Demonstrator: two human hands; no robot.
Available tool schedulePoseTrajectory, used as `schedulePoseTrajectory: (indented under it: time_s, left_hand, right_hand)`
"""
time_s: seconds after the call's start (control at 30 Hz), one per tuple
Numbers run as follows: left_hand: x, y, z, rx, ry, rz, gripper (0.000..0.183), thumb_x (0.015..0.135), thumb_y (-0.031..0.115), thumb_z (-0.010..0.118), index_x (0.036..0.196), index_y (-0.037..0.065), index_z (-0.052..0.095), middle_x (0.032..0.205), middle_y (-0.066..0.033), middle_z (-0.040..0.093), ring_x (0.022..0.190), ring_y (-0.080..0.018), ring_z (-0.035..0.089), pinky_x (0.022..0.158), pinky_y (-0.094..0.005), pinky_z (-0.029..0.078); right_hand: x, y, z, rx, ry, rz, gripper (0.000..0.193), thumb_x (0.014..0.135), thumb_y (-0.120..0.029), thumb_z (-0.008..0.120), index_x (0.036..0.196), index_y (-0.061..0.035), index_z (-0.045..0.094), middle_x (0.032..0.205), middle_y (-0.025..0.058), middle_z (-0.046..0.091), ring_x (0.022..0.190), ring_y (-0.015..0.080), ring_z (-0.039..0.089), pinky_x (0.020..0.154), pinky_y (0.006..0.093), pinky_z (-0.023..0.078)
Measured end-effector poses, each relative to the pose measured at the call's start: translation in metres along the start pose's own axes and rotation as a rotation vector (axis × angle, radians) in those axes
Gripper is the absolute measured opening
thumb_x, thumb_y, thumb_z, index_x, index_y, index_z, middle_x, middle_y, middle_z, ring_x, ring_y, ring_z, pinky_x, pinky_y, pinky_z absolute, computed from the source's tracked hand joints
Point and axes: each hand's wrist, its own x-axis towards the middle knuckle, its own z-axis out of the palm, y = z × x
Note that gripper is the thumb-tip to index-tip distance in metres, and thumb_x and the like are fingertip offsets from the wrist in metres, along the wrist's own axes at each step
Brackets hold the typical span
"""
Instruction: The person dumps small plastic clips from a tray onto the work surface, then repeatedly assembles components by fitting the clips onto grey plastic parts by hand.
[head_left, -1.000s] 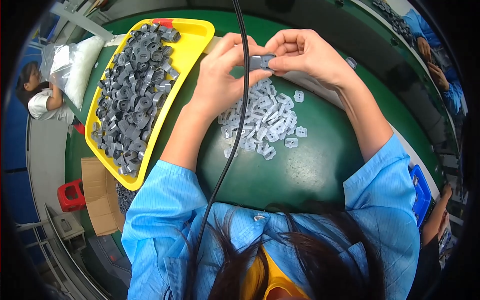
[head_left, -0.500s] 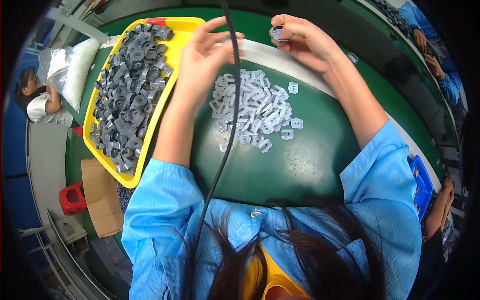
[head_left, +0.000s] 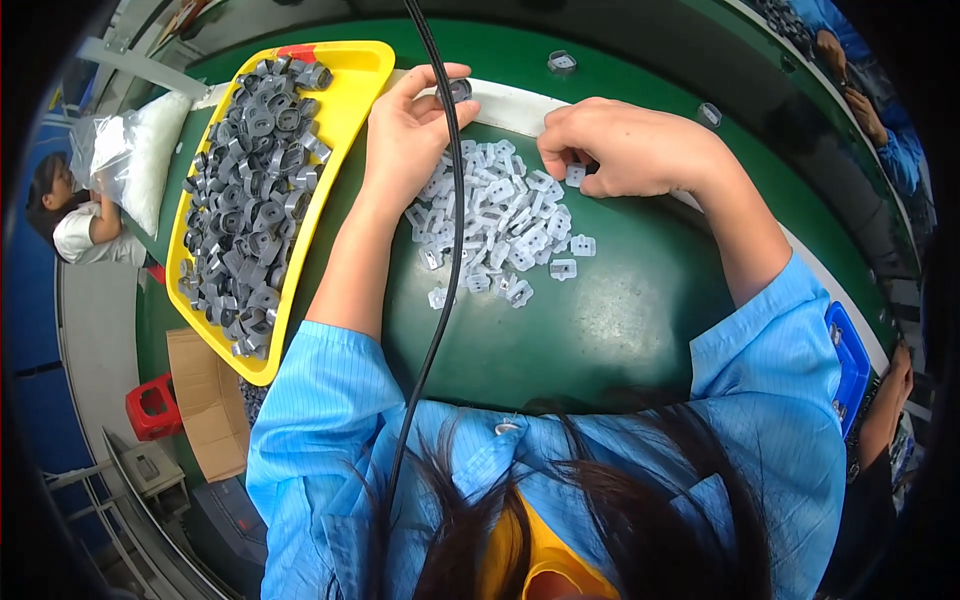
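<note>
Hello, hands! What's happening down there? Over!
Left hand: holding gray part. Right hand: at a pale piece. Black cable crosses view of the pile.

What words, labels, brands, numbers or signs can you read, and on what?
None can be read.
Yellow plastic tray: red rectangular patch on its rim, no legible lettering.
Dark grey object, lower left: small red mark, too blurred.
Small grey plastic parts and translucent flat plastic pieces: any marking too small.

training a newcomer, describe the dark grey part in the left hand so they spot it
Find the big yellow tray, then the left hand beside its upper end. It holds the dark grey part, gripped while similar ones lie heaped in the tray.
</note>
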Motion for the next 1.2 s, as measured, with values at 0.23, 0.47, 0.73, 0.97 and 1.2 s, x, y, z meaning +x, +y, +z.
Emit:
schedulePoseTrajectory:
  time_s: [0.23, 0.47, 0.73, 0.97, 1.2]
  left_hand:
    - [-0.01, 0.008, 0.002, 0.004, 0.05, 0.069, 0.037, 0.077, 0.002, 0.071, 0.11, -0.001, 0.056, 0.095, -0.006, 0.062, 0.08, -0.0095, 0.062, 0.073, -0.0217, 0.05]
    - [-0.015, 0.014, 0.013, 0.094, 0.131, 0.12, 0.035, 0.074, 0.001, 0.073, 0.102, -0.004, 0.053, 0.099, -0.0077, 0.055, 0.076, -0.0122, 0.065, 0.066, -0.0231, 0.054]
    - [-0.013, 0.014, 0.017, 0.352, 0.205, 0.304, 0.034, 0.073, 0.003, 0.074, 0.098, -0.003, 0.053, 0.111, -0.0112, 0.046, 0.077, -0.0156, 0.065, 0.064, -0.0243, 0.056]
    - [-0.015, 0.013, 0.019, 0.337, 0.249, 0.397, 0.036, 0.072, 0.001, 0.074, 0.103, -0.003, 0.055, 0.114, -0.012, 0.044, 0.079, -0.0168, 0.065, 0.066, -0.0254, 0.058]
    - [-0.019, 0.021, 0.021, 0.324, 0.112, 0.389, 0.034, 0.069, -0.002, 0.075, 0.1, 0.002, 0.06, 0.118, -0.0122, 0.042, 0.076, -0.0162, 0.065, 0.064, -0.0248, 0.058]
  right_hand:
    - [0.003, -0.002, -0.019, 0.134, 0.202, -0.02, 0.016, 0.068, -0.01, 0.068, 0.083, -0.0033, 0.068, 0.067, 0.008, 0.061, 0.064, 0.0168, 0.06, 0.061, 0.0313, 0.049]
    - [0.054, -0.003, -0.005, 0.86, 0.479, 0.04, 0.024, 0.079, -0.02, 0.072, 0.084, 0.0024, 0.065, 0.069, 0.0061, 0.064, 0.062, 0.0084, 0.063, 0.057, 0.0191, 0.052]
    - [0.053, -0.013, 0.019, 0.493, 0.841, -0.017, 0.017, 0.076, -0.017, 0.07, 0.081, -0.0008, 0.069, 0.066, 0.0072, 0.064, 0.061, 0.0116, 0.061, 0.058, 0.0261, 0.047]
    - [0.057, -0.005, 0.024, 0.615, 0.782, -0.025, 0.022, 0.076, -0.022, 0.073, 0.082, -0.0014, 0.069, 0.075, 0.0056, 0.067, 0.068, 0.0106, 0.06, 0.065, 0.0248, 0.048]
    - [0.049, 0.013, 0.007, 1.123, 0.347, -0.013, 0.019, 0.078, -0.015, 0.07, 0.091, -0.0004, 0.066, 0.078, 0.0049, 0.066, 0.073, 0.0104, 0.063, 0.066, 0.0226, 0.05]
